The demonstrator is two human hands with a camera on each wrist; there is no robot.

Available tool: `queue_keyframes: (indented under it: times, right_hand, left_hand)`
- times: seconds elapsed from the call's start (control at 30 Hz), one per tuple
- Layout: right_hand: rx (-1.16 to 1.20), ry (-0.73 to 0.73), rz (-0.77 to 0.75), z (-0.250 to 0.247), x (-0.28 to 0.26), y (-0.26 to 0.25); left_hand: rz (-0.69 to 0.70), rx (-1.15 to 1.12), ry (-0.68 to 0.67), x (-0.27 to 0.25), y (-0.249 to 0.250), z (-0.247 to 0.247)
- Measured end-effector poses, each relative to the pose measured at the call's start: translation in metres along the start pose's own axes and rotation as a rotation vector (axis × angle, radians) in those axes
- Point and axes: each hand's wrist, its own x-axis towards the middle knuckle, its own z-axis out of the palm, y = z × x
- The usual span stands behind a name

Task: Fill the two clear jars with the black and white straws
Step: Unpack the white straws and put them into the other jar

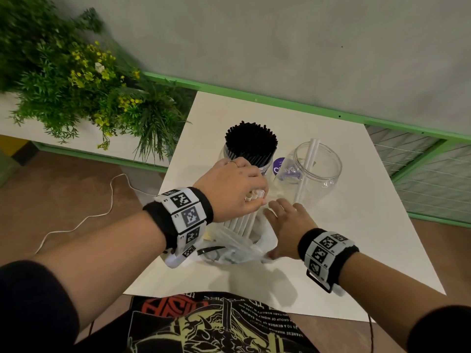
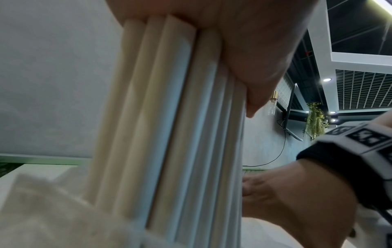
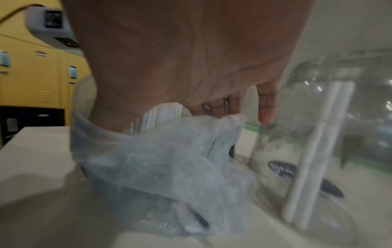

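My left hand [image 1: 251, 197] grips the top of a bundle of white straws [image 1: 242, 221] that stands upright in a crumpled clear plastic bag [image 1: 234, 249]. Up close, the left hand [image 2: 244, 50] wraps the white straws [image 2: 169, 117]. My right hand [image 1: 286, 222] lies with fingers spread against the bag beside the bundle; the right wrist view shows the right hand [image 3: 180, 58] touching the bag [image 3: 159, 159]. The far left clear jar [image 1: 265, 166] is packed with black straws [image 1: 251, 142]. The right clear jar [image 1: 317, 171] holds two white straws [image 1: 307, 169].
Everything stands on a small white table [image 1: 331, 250] against a grey wall with a green rail [image 1: 280, 100]. Green plants [image 1: 76, 80] fill the left side. A purple round label [image 1: 281, 169] shows between the jars. A white cable [image 1: 84, 217] runs over the floor.
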Motion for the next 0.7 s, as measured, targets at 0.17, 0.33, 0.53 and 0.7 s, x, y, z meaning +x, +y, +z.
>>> queue_keyframes:
  times: [0.17, 0.33, 0.53, 0.7]
  right_hand:
    - [0.270, -0.078, 0.025, 0.003, -0.002, 0.005]
    - [0.237, 0.551, -0.099, -0.001, -0.018, -0.010]
    - [0.100, 0.184, -0.039, 0.012, -0.017, -0.012]
    - [0.374, 0.037, 0.025, 0.033, -0.004, -0.006]
  left_hand:
    - [-0.009, -0.007, -0.018, 0.001, 0.003, -0.001]
    - [-0.030, 0.010, -0.001, 0.002, 0.002, -0.001]
    - [-0.027, 0.015, -0.014, 0.005, 0.002, -0.001]
    - [-0.006, 0.011, -0.023, 0.004, 0.001, -0.001]
